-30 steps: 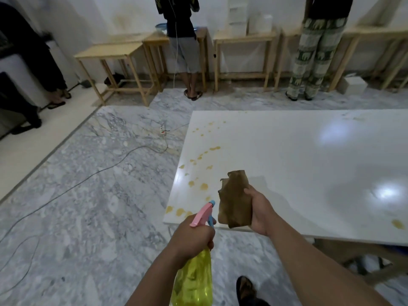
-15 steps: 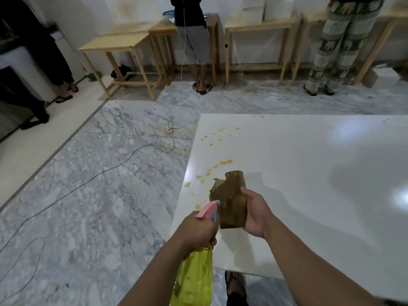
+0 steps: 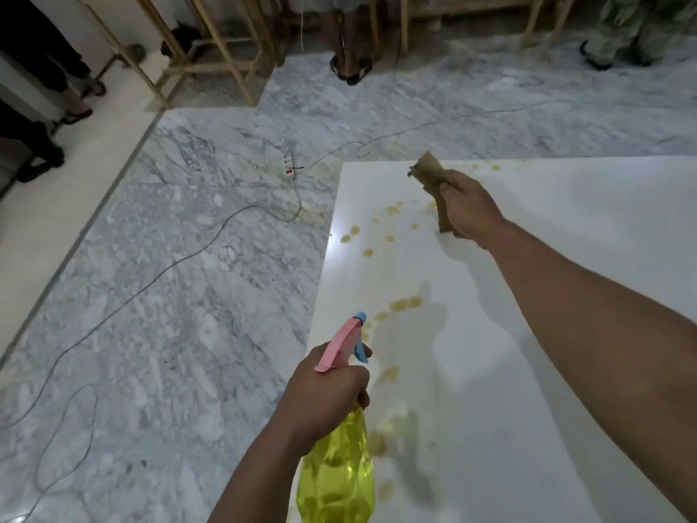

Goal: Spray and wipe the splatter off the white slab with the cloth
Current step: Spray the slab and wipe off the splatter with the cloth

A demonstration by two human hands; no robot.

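Over the slab (image 3: 565,334) (yellow-spotted), left hand (image 3: 324,398) grips the spray bottle (image 3: 335,473); right hand (image 3: 469,209) clutches the cloth (image 3: 430,171).

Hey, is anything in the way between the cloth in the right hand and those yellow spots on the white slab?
Nothing visible. The right hand holds the brown cloth beside the yellow spots near the white slab far corner; only bare slab lies between.

glossy white slab (image 3: 565,371), translucent plastic bottle (image 3: 335,473) (yellow)
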